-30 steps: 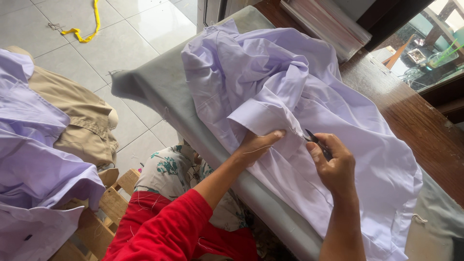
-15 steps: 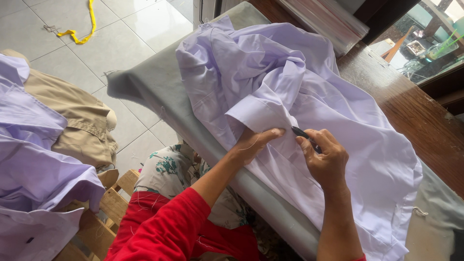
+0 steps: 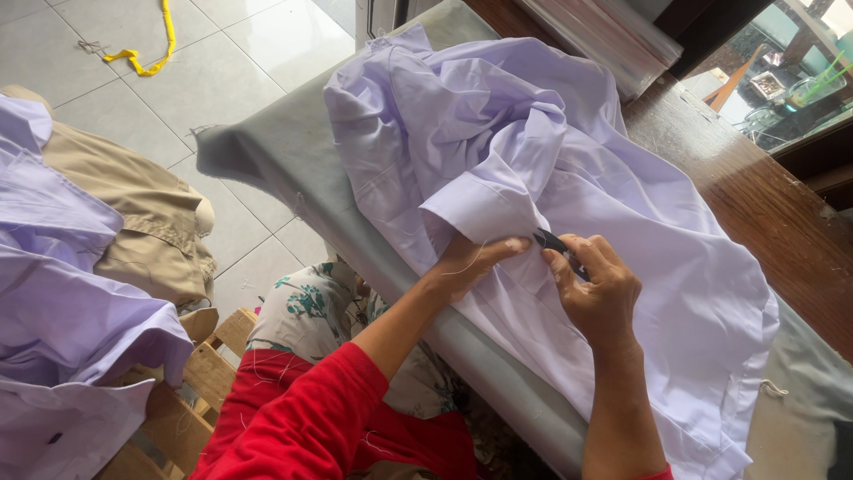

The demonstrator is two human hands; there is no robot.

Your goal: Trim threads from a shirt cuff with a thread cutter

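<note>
A crumpled pale lilac shirt (image 3: pixel 533 151) lies on a grey padded board (image 3: pixel 284 151). My left hand (image 3: pixel 469 260), in a red sleeve, presses down on the folded cuff of the shirt (image 3: pixel 480 209), fingers pinching the cloth. My right hand (image 3: pixel 597 289) is closed around a small dark tool (image 3: pixel 549 240), likely thread snips, whose tip touches the cloth just beside my left fingertips. A loose thread hangs near my left hand.
A pile of lilac garments (image 3: pixel 62 311) and a tan garment (image 3: pixel 133 213) rest on a wooden crate (image 3: pixel 209 364) at left. A yellow tape (image 3: pixel 142 49) lies on the tiled floor. A wooden table (image 3: pixel 755 204) runs along the right, with clear plastic (image 3: pixel 613 31) at the back.
Both hands have shifted slightly up the cloth toward the cuff. The right hand brought the dark tool closer to the left fingertips.
</note>
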